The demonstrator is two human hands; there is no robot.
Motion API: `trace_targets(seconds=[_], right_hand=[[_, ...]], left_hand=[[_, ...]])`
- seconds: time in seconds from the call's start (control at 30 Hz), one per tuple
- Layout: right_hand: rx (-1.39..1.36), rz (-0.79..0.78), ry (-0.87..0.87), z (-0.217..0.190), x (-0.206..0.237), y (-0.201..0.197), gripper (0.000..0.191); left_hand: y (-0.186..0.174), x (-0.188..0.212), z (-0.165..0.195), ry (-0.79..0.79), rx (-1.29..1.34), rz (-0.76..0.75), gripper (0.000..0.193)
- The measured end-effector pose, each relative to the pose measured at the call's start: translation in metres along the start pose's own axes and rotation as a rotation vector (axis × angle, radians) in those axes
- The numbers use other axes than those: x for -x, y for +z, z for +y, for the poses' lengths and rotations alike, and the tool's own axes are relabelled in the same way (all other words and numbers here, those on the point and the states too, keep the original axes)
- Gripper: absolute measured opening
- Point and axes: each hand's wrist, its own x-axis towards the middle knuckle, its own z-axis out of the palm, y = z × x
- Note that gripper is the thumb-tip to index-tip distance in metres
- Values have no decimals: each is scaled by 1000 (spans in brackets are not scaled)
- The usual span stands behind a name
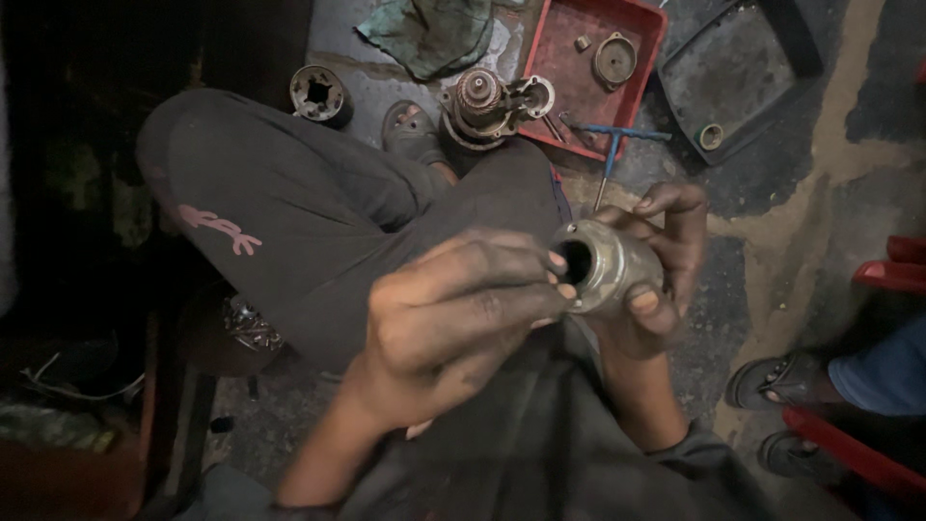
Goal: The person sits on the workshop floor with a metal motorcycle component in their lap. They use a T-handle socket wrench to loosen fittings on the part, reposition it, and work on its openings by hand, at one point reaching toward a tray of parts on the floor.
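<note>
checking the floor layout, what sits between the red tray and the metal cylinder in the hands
In the head view, a blue T-handle tool lies between the red tray and the hollow metal cylinder, its shaft pointing down toward the right hand.

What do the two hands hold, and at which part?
The right hand grips the metal cylinder around its body; the left hand pinches its open rim.

The left hand (463, 309) curls, fingertips (558, 260) pinched toward three o'clock. At three o'clock of it, the right hand (661, 260) cups closed, thumb pressing, wrist dropping toward six o'clock.
</note>
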Motion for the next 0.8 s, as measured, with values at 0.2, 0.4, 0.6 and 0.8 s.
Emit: trace_targets(seconds=[0.2, 0.4, 0.6, 0.8], right_hand=[[55, 17, -21, 0, 0, 0, 67], [96, 48, 1, -1, 2, 2, 67], [72, 34, -14, 0, 2, 2, 66], [41, -6, -51, 1, -3, -4, 64]], left_hand=[[7, -1, -2, -29, -2, 70, 37], [9, 8, -5, -72, -109, 61, 44], [11, 9, -2, -72, -58, 121, 35], [10, 7, -4, -78, 72, 85, 33]])
